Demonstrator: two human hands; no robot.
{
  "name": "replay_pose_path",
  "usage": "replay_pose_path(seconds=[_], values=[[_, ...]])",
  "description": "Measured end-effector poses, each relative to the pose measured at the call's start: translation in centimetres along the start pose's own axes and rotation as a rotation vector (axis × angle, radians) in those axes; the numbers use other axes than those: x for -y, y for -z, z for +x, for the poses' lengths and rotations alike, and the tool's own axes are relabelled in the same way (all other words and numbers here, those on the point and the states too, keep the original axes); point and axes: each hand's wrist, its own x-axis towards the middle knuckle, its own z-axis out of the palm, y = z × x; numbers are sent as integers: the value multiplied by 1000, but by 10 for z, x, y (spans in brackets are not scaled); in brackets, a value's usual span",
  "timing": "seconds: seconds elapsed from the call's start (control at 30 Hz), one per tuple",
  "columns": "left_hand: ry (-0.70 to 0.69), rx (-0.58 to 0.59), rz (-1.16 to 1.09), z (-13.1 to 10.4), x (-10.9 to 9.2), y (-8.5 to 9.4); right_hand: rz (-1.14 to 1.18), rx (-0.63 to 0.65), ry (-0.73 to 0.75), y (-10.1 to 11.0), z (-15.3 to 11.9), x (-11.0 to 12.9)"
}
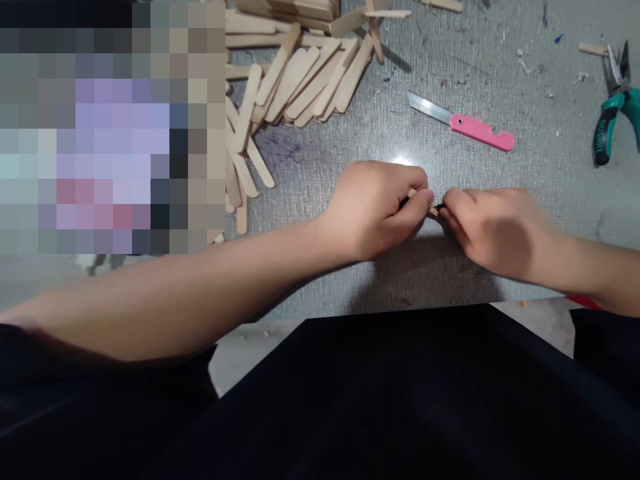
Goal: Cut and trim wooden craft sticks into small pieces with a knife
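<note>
The fingers of the left hand are clamped on a small wooden piece, one end of which is left showing beyond the thumb. The fingers of the right hand are pinched together on a small dark item right beside that end; its shape is mostly hidden by the hands, and whether it is joined to the wood cannot be told. Both hands are held just over the near part of a grey, textured bench. Beyond them, a pink-handled knife is laid flat, its bare blade pointed to the left. At the far right, teal-handled pliers are seen with jaws parted, and a short stick piece is placed by their tips. To the upper left, flat wooden sticks are heaped loosely. Small scraps are scattered across the far side. Dark clothing is shown along the bottom.
</note>
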Motion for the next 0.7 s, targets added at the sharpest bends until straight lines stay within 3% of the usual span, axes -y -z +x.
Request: replay_pose_path(seconds=[0.2, 0.4, 0.7], values=[[62, 51, 75, -1, -3, 1, -76, 5, -17, 0, 0, 4], [5, -19, -58, 2, 1, -1, -130, 19, -54, 3, -2, 7], [23, -44, -63, 2, 1, -4, -150, 9, -33, 6, 0, 2]])
